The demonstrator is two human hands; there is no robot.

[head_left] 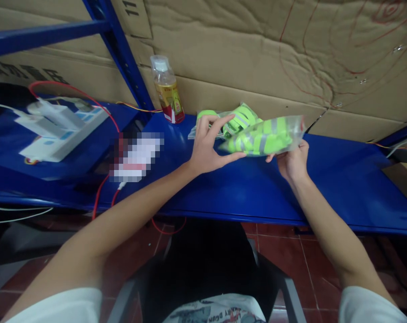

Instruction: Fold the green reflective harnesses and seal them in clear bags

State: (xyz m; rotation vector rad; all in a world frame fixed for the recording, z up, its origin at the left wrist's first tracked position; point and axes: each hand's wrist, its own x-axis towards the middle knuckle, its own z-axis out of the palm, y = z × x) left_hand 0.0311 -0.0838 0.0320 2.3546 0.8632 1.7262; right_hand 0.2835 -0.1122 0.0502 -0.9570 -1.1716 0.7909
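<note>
My right hand (293,162) is closed on the lower right end of a clear plastic bag (270,135) holding folded neon-green fabric with grey reflective bands. The bag is lifted at a tilt above the blue shelf. My left hand (208,146) has its fingers and thumb spread at the bag's left end; the thumb tip meets its lower edge, though I cannot tell whether it presses on it. Behind both lie more clear bags of neon-green banded fabric (245,117), partly hidden by my left fingers and the lifted bag.
A drink bottle (169,96) stands at the back of the blue shelf (253,188), against the cardboard (223,58). On the left are a white power strip (65,139) with plugs, red cables (98,193) and a blurred-out object (137,157). A blue upright post (125,58) rises behind.
</note>
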